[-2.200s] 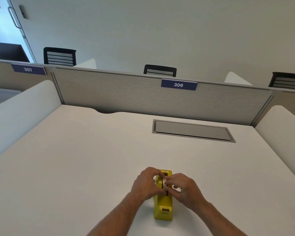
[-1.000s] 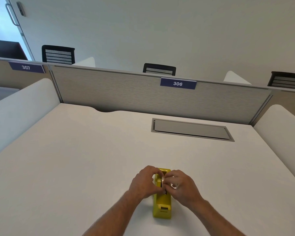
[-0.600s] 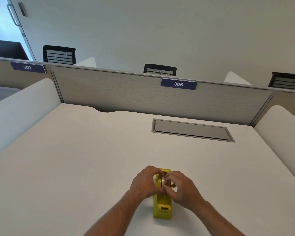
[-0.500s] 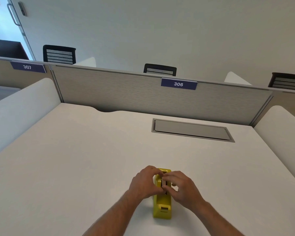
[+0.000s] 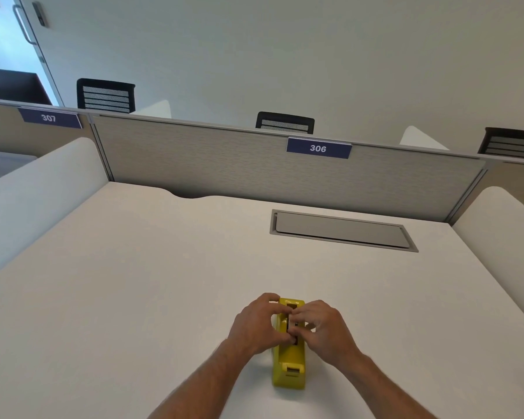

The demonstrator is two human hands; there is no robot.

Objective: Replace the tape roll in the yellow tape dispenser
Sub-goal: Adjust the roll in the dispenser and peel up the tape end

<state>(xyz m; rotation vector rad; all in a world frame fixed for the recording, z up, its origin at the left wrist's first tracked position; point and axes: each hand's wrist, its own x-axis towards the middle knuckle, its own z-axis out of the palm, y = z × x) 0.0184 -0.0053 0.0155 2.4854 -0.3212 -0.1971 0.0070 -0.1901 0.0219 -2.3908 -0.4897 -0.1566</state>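
The yellow tape dispenser [image 5: 288,365] stands on the white desk [image 5: 133,297] close to me, its cutter end toward me. My left hand [image 5: 259,325] wraps its left side, thumb at the top slot. My right hand [image 5: 325,329] covers the right side, fingertips pinched into the same slot against the tape roll. The roll sits low in the slot and is almost wholly hidden by my fingers.
A grey cable hatch [image 5: 342,229] is set into the desk at the back right. A grey partition with a label reading 306 [image 5: 318,148] closes the far edge. White side panels [image 5: 37,201] flank the desk, and chair backs show beyond.
The pale tape roll seen between my fingertips above the slot has gone down into the dispenser. Both hands stayed on the dispenser and closed in lower over the slot.
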